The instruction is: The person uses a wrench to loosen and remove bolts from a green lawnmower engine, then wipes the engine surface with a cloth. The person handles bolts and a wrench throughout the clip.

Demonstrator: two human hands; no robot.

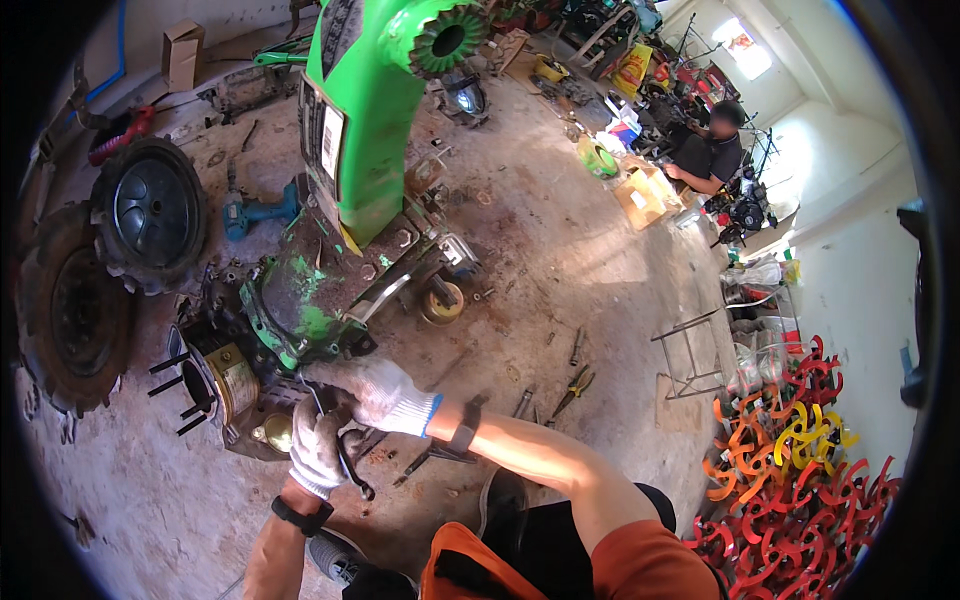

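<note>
My left hand (316,446), in a white knit glove, is closed round a dark wrench (348,466). The tool's bent end hangs below the fingers, and its upper part slants toward the green gear housing (318,305). My right hand (378,394), gloved too, lies against the housing's lower edge, just above the left. Its fingers curl in by the wrench's upper end; whatever they grip is hidden. Left of my hands is a metal engine part (235,380) with a round opening and several studs. A tall green column (368,130) rises from the housing.
Two lugged wheels (150,212) stand at the left, near a blue power drill (262,210). Pliers (572,391) and other tools lie on the floor to the right. Red, orange and yellow curved blades (800,510) are heaped at the lower right. Another person (712,150) sits farther back.
</note>
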